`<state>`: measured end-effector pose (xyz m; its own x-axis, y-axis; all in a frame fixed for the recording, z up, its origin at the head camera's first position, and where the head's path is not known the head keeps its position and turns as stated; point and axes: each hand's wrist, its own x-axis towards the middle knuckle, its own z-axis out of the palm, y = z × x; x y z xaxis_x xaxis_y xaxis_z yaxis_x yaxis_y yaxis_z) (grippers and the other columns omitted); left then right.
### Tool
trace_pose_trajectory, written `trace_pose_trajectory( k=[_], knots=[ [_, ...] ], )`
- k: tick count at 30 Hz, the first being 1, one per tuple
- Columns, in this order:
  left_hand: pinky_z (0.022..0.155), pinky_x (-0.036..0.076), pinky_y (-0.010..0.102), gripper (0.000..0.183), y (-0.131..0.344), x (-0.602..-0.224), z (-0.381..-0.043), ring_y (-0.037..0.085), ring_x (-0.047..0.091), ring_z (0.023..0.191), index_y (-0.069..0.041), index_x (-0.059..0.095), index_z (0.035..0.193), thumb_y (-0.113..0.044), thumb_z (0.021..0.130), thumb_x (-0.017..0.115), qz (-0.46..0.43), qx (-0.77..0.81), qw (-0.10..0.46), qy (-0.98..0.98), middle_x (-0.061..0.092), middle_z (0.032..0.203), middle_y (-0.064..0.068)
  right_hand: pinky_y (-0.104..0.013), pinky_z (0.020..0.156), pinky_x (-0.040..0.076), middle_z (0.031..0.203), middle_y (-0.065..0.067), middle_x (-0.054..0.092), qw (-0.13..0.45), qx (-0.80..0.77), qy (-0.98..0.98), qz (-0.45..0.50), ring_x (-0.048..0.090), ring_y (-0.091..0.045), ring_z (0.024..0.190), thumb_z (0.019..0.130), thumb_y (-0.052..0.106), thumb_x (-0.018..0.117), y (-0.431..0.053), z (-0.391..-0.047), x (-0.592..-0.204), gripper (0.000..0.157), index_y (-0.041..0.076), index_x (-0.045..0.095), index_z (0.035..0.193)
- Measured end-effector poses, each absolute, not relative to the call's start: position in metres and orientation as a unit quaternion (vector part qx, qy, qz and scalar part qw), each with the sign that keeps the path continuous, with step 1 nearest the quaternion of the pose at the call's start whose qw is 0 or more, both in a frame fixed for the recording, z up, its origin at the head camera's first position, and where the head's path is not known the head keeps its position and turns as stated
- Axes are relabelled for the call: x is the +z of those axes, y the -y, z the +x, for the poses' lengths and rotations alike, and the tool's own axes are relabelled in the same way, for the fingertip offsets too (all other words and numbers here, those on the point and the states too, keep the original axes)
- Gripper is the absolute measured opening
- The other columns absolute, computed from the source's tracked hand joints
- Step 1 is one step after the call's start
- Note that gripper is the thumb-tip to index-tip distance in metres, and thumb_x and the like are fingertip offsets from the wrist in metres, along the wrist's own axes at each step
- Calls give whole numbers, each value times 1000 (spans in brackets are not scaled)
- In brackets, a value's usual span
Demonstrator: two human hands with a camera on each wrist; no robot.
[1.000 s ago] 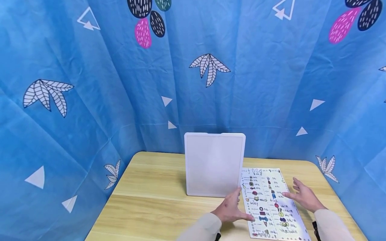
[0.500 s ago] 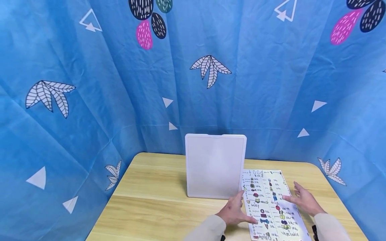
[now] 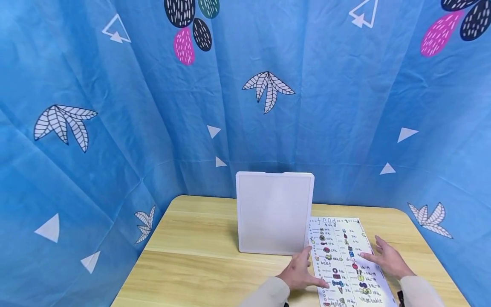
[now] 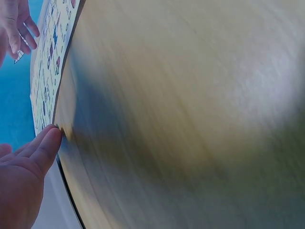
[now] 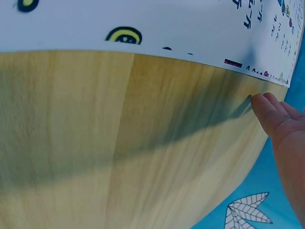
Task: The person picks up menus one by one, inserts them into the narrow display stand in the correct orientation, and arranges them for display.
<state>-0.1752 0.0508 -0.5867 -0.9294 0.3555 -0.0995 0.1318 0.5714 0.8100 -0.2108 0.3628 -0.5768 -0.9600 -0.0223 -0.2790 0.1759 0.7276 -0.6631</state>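
Note:
A hand-drawn food menu sheet [image 3: 347, 243] lies on the right part of the table, with small coloured pictures, prices and words such as "beef" and "vegetable". My left hand [image 3: 301, 272] is at its left edge, thumb spread over the sheet and fingers pointing toward the white board. Over its right edge is my right hand [image 3: 391, 259], fingers extended and thumb reaching above the paper. Neither hand grips anything. In the left wrist view, the left fingertips [image 4: 51, 138] are close to the sheet's edge; whether they touch it I cannot tell.
A white framed board [image 3: 274, 213] stands upright behind my left hand, beside the menu's upper left edge. Underneath is a light wooden table [image 3: 192, 256] with rounded far corners. Blue patterned cloth [image 3: 245, 128] hangs around the back and sides.
The head view has shifted slightly, so everything sits a little lower. My left hand has edged slightly rightward. Both hands keep nearly the same pose, and the menu stays in place.

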Motion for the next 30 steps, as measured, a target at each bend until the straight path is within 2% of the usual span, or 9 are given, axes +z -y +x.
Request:
trace_pose_trajectory(
  k=[8,13,18,22,24,26,28,30],
  knots=[
    [95,53,33,113,-57,-588,-172,11,64,109,-11,37,151,-42,59,95,129,446,120,-877,51,141,13,-69,105,30,141,-50,19,137,-368,-918,57,27,-63,131,85,59,72,-361,-210,-579,124,-21,0,147],
    [95,53,32,109,-61,-589,-172,17,64,113,-10,39,150,-35,60,96,111,478,130,-862,53,143,13,-68,104,33,142,-48,22,138,-378,-913,61,29,-63,130,86,59,71,-360,-211,-581,124,-20,-2,147],
    [94,54,34,101,-65,-587,-173,22,64,115,-12,45,146,-23,60,97,64,536,142,-829,60,136,11,-67,105,34,142,-47,23,121,-380,-915,59,31,-61,131,90,55,69,-362,-210,-580,117,-21,0,147],
    [91,55,29,81,-69,-585,-173,18,66,108,-8,56,134,-13,64,95,62,560,111,-818,66,122,7,-63,103,39,141,-45,31,84,-387,-916,66,40,-58,127,94,45,69,-365,-205,-582,102,-22,12,146],
    [87,55,26,69,-71,-583,-173,15,66,101,-8,61,127,-8,66,93,63,565,92,-817,67,112,4,-53,95,50,137,-43,42,63,-398,-912,76,53,-53,118,95,37,69,-366,-203,-583,90,-22,21,144],
    [85,55,25,59,-74,-582,-173,13,66,96,-8,65,121,-2,68,90,57,576,78,-812,68,105,2,-41,81,57,124,-38,56,47,-410,-907,87,65,-43,101,97,27,67,-366,-201,-585,76,-20,30,143],
    [82,56,25,54,-76,-581,-172,11,65,92,-8,67,116,2,68,87,45,583,69,-808,67,100,0,-33,66,57,110,-30,65,34,-424,-900,96,69,-29,84,97,22,67,-365,-200,-586,67,-18,36,142],
    [80,56,25,52,-78,-580,-173,11,65,89,-7,68,115,7,68,85,36,594,63,-801,66,98,0,-29,57,54,100,-22,68,25,-435,-894,104,67,-19,74,98,18,65,-365,-200,-586,61,-16,39,140]
  ],
)
